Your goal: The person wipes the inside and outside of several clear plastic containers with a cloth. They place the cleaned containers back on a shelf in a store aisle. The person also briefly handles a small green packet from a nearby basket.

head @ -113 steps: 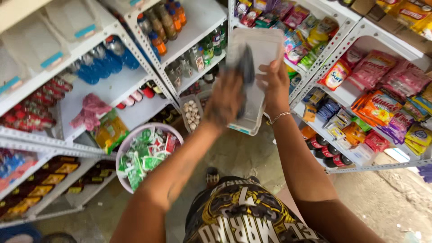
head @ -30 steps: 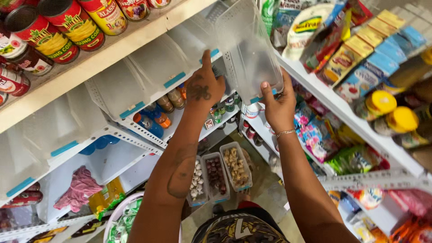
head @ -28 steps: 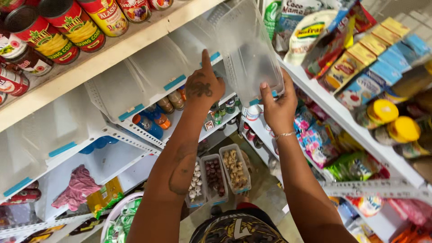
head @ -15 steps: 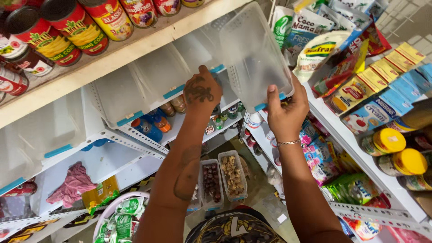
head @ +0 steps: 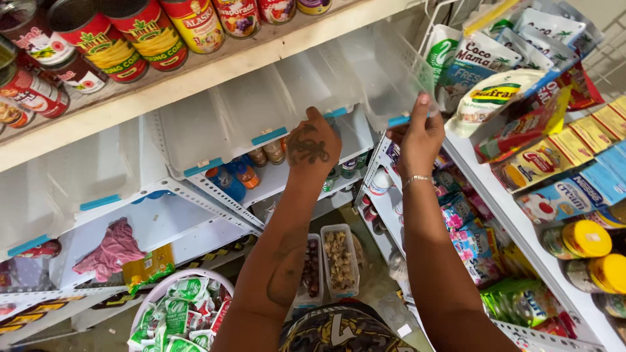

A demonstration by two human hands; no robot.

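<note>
A clear plastic bin point(head: 385, 72) with a blue front tab sits tilted at the right end of a row of similar bins on a white metal shelf. My right hand point(head: 420, 130) grips this bin's front lip from below. My left hand point(head: 313, 143) is raised to the front edge of the neighbouring clear bin point(head: 306, 81), beside its blue tab. Its fingers curl out of sight behind the back of the hand.
Cans point(head: 137, 32) line a wooden shelf above the bins. Packets and sachets point(head: 521, 111) fill the right-hand shelves, with yellow-lidded jars point(head: 587, 238) below. Bottles point(head: 228, 179) stand under the bins. Below are small tubs of nuts point(head: 339, 261) and a round basin of green sachets point(head: 176, 316).
The clear bin has gone from in front of me up and back onto the shelf, beside the other bins. Both hands followed it upward and to the right.
</note>
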